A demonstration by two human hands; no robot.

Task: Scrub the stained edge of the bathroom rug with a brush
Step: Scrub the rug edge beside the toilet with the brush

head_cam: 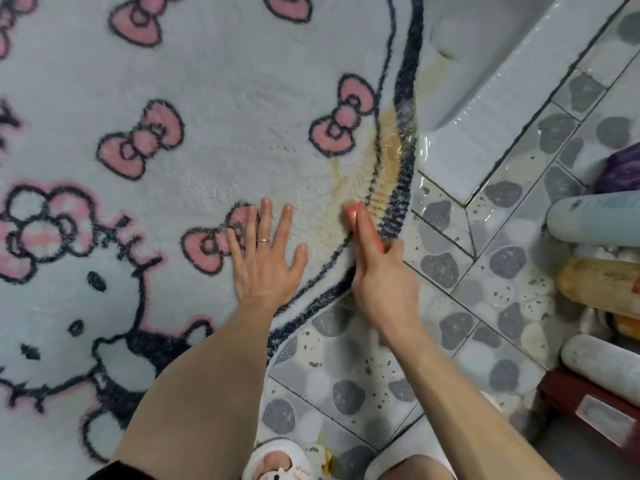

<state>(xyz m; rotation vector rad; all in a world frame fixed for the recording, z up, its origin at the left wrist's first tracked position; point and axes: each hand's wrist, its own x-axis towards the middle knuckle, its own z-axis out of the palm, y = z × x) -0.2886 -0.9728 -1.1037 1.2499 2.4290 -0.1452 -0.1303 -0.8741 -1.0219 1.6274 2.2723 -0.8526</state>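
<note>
A white fluffy bathroom rug (207, 81) with pink bows and a dark outline covers the left and middle of the view. A yellow-orange stain (388, 157) runs along its dark right edge. My left hand (266, 254) presses flat on the rug with spread fingers, just left of the stain. My right hand (377, 268) grips a red-orange brush (356, 216) whose front end lies on the stained edge; the bristles are hidden under the hand.
Pebble-pattern floor tiles (467, 306) lie right of the rug. A white ceramic fixture (491, 64) stands at the upper right. Several bottles (595, 216) lie stacked at the right edge above a dark red box (588, 407). My slipper (277, 462) shows at the bottom.
</note>
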